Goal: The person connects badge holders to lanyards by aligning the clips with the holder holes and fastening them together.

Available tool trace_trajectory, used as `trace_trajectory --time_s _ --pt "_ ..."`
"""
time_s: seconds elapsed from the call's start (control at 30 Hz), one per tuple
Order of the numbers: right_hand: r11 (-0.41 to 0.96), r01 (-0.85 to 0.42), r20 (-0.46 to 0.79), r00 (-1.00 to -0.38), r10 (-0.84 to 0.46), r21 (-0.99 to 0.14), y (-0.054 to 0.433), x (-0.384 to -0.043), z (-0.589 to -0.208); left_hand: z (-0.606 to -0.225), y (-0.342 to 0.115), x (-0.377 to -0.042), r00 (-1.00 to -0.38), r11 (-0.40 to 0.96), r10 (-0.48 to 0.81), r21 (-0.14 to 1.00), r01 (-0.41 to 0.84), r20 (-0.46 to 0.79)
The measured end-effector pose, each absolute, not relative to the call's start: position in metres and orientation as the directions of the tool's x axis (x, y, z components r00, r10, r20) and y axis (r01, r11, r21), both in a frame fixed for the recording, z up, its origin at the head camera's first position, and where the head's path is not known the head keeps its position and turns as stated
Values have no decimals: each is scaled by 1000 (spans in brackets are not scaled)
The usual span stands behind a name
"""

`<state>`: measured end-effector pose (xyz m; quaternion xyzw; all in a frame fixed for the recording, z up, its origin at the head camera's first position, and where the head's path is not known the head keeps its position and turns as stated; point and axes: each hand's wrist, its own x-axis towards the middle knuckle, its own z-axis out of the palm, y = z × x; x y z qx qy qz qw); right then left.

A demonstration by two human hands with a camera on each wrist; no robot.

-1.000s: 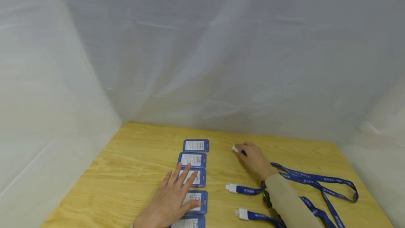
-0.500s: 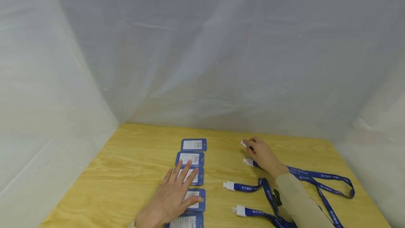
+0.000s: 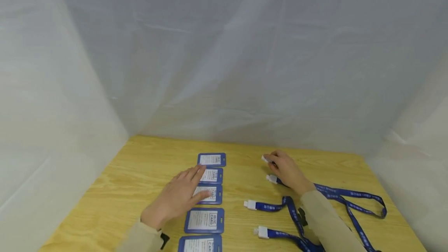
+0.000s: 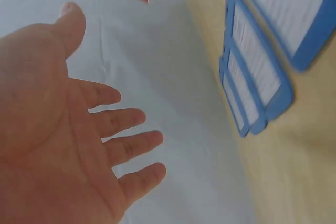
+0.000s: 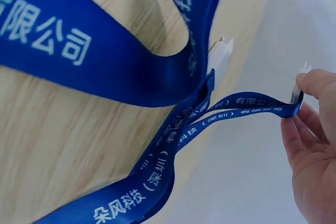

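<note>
My left hand (image 3: 175,197), its fingers extended, hovers over the left side of a column of blue badge holders with white cards, partly covering the second card holder (image 3: 214,175) and the third card holder (image 3: 216,195). The left wrist view shows its bare palm (image 4: 47,119), apart from the holders (image 4: 257,61). Farther right, my right hand (image 3: 287,171) pinches the white clip (image 5: 297,85) of a blue lanyard between thumb and fingers. That lanyard's strap (image 5: 236,103) stretches from the fingers back toward the table, raised off it.
Three more lanyard clips lie on the wooden table: a far white clip (image 3: 272,179), a middle clip (image 3: 250,205) and a near clip (image 3: 262,232). Their blue straps (image 3: 364,195) loop to the right. White sheeting (image 3: 224,69) encloses the back and sides.
My left hand has lifted from the cards and drawn back, uncovering the fourth holder. The right hand first moved back with the clip, revealing another clip below, then shifted slightly left.
</note>
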<state>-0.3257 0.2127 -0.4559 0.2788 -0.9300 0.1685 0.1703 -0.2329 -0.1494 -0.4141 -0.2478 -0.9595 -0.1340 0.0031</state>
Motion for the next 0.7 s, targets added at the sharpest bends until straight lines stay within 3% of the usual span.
trace_trajectory --time_s 0.23,0.7 --pt "782 -590 409 -776 -480 -201 207 -329 -457 -406 -150 -275 -881 839 469 279 467 65" --pt "762 -612 433 -758 -488 -211 204 -328 -465 -439 -120 -307 -872 851 485 266 453 -68"
